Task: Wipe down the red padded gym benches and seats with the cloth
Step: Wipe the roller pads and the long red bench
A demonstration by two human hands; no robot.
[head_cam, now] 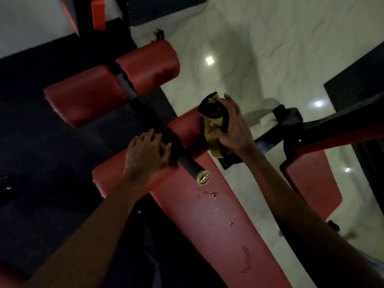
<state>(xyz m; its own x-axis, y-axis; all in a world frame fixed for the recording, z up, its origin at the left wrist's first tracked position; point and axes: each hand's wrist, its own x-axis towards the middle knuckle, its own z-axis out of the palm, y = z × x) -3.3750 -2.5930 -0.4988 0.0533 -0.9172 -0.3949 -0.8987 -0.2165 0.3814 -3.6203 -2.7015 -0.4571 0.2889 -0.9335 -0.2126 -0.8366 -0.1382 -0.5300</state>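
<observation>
A long red padded bench (218,221) runs from the middle of the head view down to the bottom, with wet drops on its surface. My right hand (232,125) grips a yellow and black cloth (214,121) against a red roller pad (185,132) at the bench's far end. My left hand (147,154) rests with spread fingers on the bench beside a black bar (187,163) that ends in a silver and yellow cap. Two more red roller pads (112,84) sit further away on the same frame.
A second red seat (311,183) on a black frame stands to the right. White marble floor (270,48) lies beyond and to the right; dark rubber matting (41,152) covers the left. Another red pad (97,13) on black equipment stands at the top left.
</observation>
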